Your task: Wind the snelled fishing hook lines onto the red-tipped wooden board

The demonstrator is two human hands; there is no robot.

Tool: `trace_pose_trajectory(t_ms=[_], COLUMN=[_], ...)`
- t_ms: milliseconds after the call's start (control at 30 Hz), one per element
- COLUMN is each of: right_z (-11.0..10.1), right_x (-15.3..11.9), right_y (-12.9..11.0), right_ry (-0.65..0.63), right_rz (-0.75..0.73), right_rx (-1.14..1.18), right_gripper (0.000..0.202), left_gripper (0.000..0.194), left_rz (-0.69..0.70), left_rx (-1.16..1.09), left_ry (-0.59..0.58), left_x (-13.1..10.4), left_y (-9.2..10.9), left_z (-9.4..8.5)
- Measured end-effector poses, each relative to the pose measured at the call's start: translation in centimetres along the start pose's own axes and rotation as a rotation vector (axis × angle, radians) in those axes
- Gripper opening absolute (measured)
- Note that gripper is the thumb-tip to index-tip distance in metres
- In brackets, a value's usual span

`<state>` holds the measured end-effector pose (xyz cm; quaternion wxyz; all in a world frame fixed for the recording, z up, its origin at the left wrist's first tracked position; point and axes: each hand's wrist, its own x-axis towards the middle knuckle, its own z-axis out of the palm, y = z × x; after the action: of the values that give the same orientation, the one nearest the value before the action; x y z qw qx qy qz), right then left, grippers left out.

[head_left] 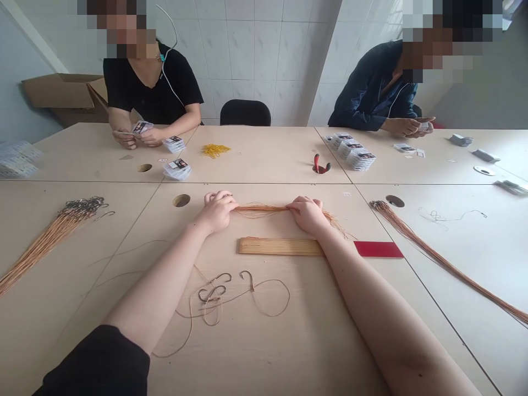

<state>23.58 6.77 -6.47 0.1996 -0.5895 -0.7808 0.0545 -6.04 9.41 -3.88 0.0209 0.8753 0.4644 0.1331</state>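
Observation:
A bundle of thin orange-brown cord [262, 208] stretches sideways above the tabletop between my two hands. My left hand [218, 212] closes on its left end, fingers curled. Further along, my right hand [307, 213] grips the bundle, and loose strand ends fan out past it to the right. Just below lies a flat, grooved wooden strip [280, 246], partly behind my right forearm. Its right side lines up with a dark red card [378, 249]. Nearer me, loose fish hooks [214, 293] lie tangled with looped cord between my forearms.
Corded hooks lie in a bundle at left [82, 209]; another cord bundle [433, 250] lies at right. Across the table, two people handle small cards near stacked packs [355, 151]. Red-handled pliers [320, 164] stand in a table hole. Yellow pieces [215, 150] form a pile.

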Motion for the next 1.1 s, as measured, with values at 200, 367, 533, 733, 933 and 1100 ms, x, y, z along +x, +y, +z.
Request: trace_pose_trajectory(t_ms=[200, 367, 533, 733, 933, 1100], right_z=[-0.2, 0.0, 0.7, 1.5, 1.3, 0.6], right_x=[-0.1, -0.3, -0.2, 0.8, 0.7, 0.3], right_y=[-0.4, -4.2, -7.4, -8.3, -8.6, -9.1], right_ry=[0.024, -0.021, -0.097, -0.156, -0.177, -0.238], right_rz=[0.082, -0.015, -0.211, -0.190, -0.193, -0.188], right_rx=[-0.019, 0.020, 0.052, -0.079, -0.156, -0.179], right_gripper=[0.034, 0.039, 0.048, 0.022, 0.024, 0.017], left_gripper=[0.035, 0.019, 0.020, 0.019, 0.017, 0.017], left_rz=[0.069, 0.054, 0.107, 0.218, 0.250, 0.278], left_rx=[0.052, 0.028, 0.038, -0.011, -0.021, -0.020], left_ry=[0.012, -0.004, 0.018, 0.040, 0.035, 0.043], left_x=[-0.1, 0.1, 0.4, 0.7, 0.8, 0.9], left_y=[0.4, 0.4, 1.4, 3.1, 3.2, 3.5], left_z=[-0.3, -0.2, 0.3, 0.9, 1.0, 0.9])
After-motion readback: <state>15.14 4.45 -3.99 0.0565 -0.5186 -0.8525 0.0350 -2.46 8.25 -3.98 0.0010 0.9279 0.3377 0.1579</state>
